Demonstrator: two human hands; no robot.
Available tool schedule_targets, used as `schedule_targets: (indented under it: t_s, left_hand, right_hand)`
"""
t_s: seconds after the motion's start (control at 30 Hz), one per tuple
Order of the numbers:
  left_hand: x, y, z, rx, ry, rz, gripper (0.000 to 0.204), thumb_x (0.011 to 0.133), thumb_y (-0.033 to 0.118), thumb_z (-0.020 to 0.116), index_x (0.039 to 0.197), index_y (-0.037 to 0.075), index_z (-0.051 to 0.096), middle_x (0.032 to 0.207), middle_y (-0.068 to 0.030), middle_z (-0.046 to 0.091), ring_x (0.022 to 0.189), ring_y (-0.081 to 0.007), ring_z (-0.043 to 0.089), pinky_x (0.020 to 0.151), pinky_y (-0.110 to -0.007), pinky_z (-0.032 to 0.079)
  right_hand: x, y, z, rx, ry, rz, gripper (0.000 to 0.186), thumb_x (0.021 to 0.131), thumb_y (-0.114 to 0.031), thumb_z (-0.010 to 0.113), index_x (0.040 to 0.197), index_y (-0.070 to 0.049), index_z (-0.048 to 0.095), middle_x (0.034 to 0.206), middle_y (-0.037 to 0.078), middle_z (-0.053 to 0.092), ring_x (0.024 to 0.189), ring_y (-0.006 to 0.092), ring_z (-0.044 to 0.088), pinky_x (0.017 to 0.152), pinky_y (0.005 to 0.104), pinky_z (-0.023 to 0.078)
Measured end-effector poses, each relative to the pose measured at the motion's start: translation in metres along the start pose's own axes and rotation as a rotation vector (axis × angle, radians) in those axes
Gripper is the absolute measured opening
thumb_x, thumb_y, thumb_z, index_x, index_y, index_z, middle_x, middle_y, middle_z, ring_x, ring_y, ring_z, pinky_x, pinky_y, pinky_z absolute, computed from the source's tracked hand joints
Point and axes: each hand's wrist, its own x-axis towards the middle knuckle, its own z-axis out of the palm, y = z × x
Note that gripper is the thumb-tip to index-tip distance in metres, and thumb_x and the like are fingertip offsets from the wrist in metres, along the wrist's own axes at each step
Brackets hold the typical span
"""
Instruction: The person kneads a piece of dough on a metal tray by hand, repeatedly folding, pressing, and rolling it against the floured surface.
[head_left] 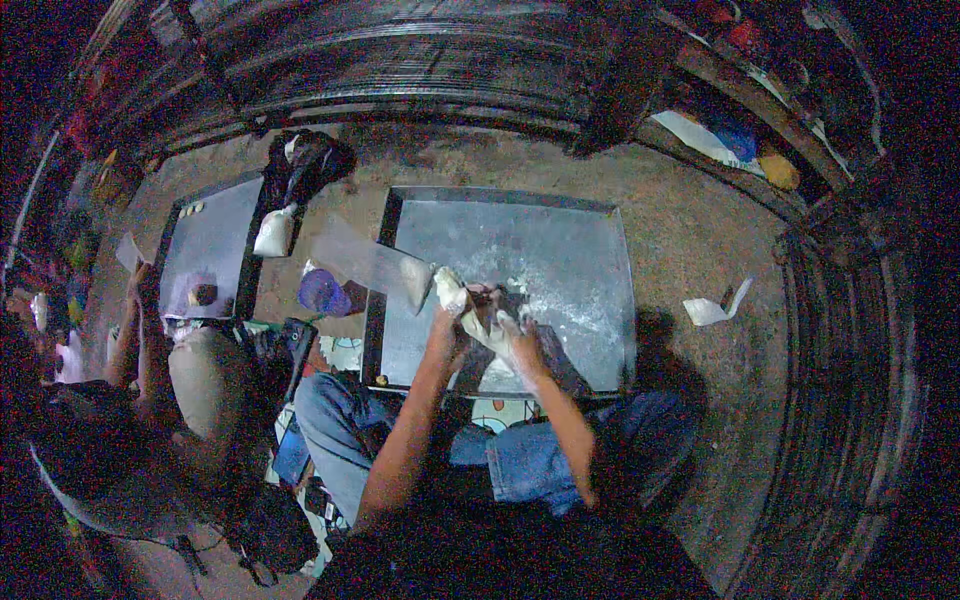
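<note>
Over the near half of the metal tray [440, 215], the left hand [446, 335] seems to be wrapped around a white lump [452, 292]. A pale strip [487, 336] lies between the hands, above that same half of the tray. The right hand [525, 347] has its fingers bent at the strip; blur hides whether that grip is clenched or merely pressing, so I cannot tell.

The likeliest trouble, I judge, is slipping: white powder [585, 305] lies across the tray, and dusted fingers could lose the lump. If the strip is soft, uneven pulling between the hands could tear it. A translucent sheet [365, 250] crosses the tray's left rim, close to the left hand; a sideways swing could snag it or push it toward the purple container [322, 292] left of the tray. Leaning down on the tray's near edge, just by the jeans [545, 460], might tip powder onto them.
</note>
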Motion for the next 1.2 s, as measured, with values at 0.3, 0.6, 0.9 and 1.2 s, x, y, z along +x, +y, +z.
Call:
schedule_targets:
  t_s: [0.3, 0.6, 0.9, 1.2]
  left_hand:
    - [0.02, -0.011, -0.05, -0.252, 0.156, -0.031, 0.027, 0.096, 0.034, 0.052, 0.108, 0.01, 0.055, 0.085, -0.0041, 0.058, 0.082, -0.0217, 0.064, 0.072, -0.04, 0.055]
    - [0.025, -0.05, -0.086, 0.381, 0.097, -0.078, 0.041, 0.098, 0.039, 0.046, 0.11, 0.002, 0.058, 0.101, -0.0101, 0.066, 0.092, -0.0198, 0.062, 0.077, -0.035, 0.051]
    - [-0.005, -0.019, -0.027, 1.109, -0.203, -0.173, 0.035, 0.076, 0.007, 0.073, 0.11, 0.001, 0.064, 0.096, -0.011, 0.07, 0.083, -0.0177, 0.066, 0.074, -0.033, 0.052]
    - [-0.003, 0.043, -0.053, 1.456, -0.154, 0.173, 0.027, 0.069, 0.002, 0.074, 0.095, 0.003, 0.072, 0.086, -0.0135, 0.072, 0.075, -0.0226, 0.07, 0.068, -0.034, 0.053]
  right_hand:
    - [-0.01, -0.061, -0.058, -0.571, -0.077, 0.109, 0.04, 0.086, -0.033, 0.065, 0.104, 0.002, 0.064, 0.087, 0.022, 0.066, 0.083, 0.0416, 0.063, 0.076, 0.0476, 0.048]
    - [-0.002, -0.086, -0.087, -0.591, 0.068, 0.037, 0.038, 0.077, -0.028, 0.075, 0.102, -0.001, 0.067, 0.096, 0.02, 0.069, 0.091, 0.0342, 0.067, 0.081, 0.0393, 0.052]
    - [0.003, -0.053, -0.114, -0.527, 0.242, -0.111, 0.025, 0.074, -0.01, 0.073, 0.098, -0.007, 0.068, 0.093, 0.015, 0.068, 0.088, 0.0323, 0.065, 0.078, 0.0392, 0.051]
    - [0.012, -0.014, -0.145, 0.044, 0.007, 0.188, 0.018, 0.076, -0.001, 0.07, 0.094, -0.001, 0.071, 0.076, 0.007, 0.068, 0.057, 0.0096, 0.06, 0.048, 0.0229, 0.045]
